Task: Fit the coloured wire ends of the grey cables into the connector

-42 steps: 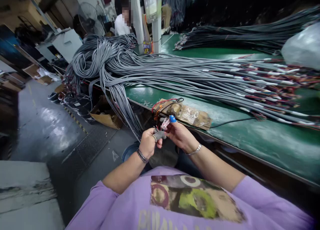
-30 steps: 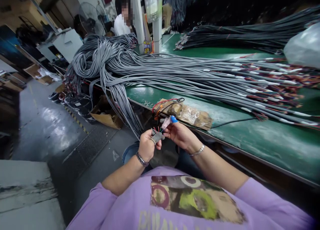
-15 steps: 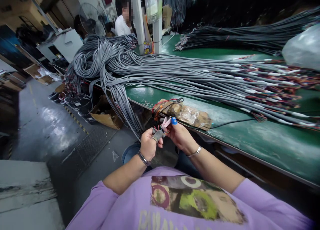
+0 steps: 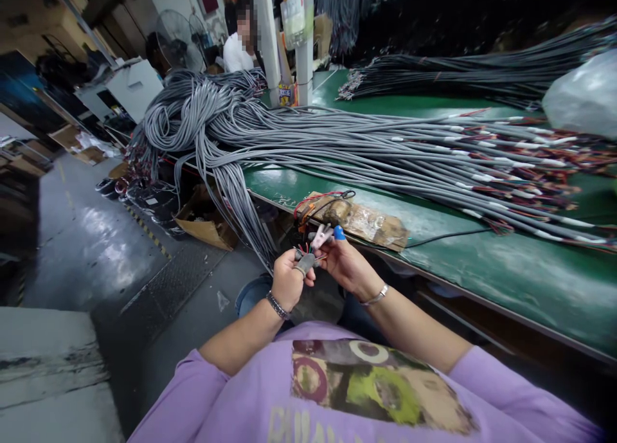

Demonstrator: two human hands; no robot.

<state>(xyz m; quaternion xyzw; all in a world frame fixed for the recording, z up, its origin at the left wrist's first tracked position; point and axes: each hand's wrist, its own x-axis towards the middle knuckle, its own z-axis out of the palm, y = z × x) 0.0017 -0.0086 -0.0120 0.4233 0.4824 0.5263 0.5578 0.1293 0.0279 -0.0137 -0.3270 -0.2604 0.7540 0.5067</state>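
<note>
Workshop, head view: green tabletop [image 4: 448, 256], glossy and scuffed, carries long gray cables [image 4: 337, 134] — bundled parallel, probably so wiry ends [image 4: 562, 166] line up. Left hand [image 4: 288, 282] pinches thin colored wires [image 4: 304, 246], fingers curled tight, likely steadying them. Right hand [image 4: 354, 269], blue cover [image 4: 340, 233] on thumb, pinches pale pink clip [image 4: 321, 236] just beside wires. Beyond — crinkled, taped board [image 4: 373, 224] at table edge.

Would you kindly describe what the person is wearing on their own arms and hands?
Lilac sleeves reach about the elbows. The left hand has a dark, linked band at its wrist; the right hand has a slimmer, silver-coloured band. A blue cover caps one right digit, seemingly the thumb. Grey material on the left fingers may be finger covers, but I cannot be sure.
</note>
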